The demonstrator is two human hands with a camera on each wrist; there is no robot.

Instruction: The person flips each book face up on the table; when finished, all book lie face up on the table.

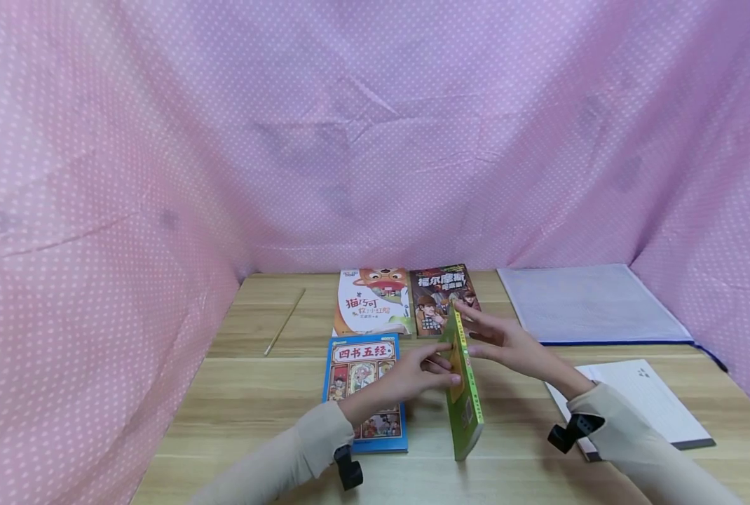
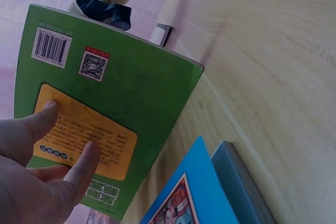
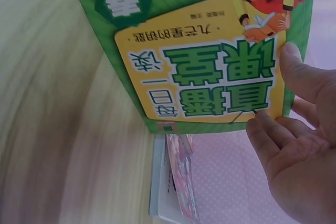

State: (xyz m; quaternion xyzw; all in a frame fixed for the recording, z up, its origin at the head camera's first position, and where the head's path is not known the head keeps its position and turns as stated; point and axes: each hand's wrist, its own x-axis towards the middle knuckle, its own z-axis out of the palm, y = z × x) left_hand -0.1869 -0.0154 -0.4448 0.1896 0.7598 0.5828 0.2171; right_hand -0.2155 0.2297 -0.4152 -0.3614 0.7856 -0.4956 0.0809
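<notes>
A green book [image 1: 460, 393] stands on its long edge above the table, spine up, between both hands. My left hand [image 1: 422, 372] touches its back cover, its thumb and a fingertip lying on the orange panel [image 2: 113, 148]. On the other side my right hand [image 1: 507, 344] holds the book near its far end. In the right wrist view the right fingers [image 3: 268, 129] rest by the edge of the front cover [image 3: 210, 66], with one partly hidden behind the book. Under the left forearm lies a blue comic-style book [image 1: 362, 386].
Behind the hands lie a white book with a cartoon cat [image 1: 371, 301] and a dark detective book [image 1: 434, 287]. A thin stick [image 1: 284, 322] lies at left. To the right are a translucent blue-edged folder [image 1: 596, 301] and a white notepad [image 1: 646, 403]. Pink dotted cloth [image 1: 375, 140] encloses the table.
</notes>
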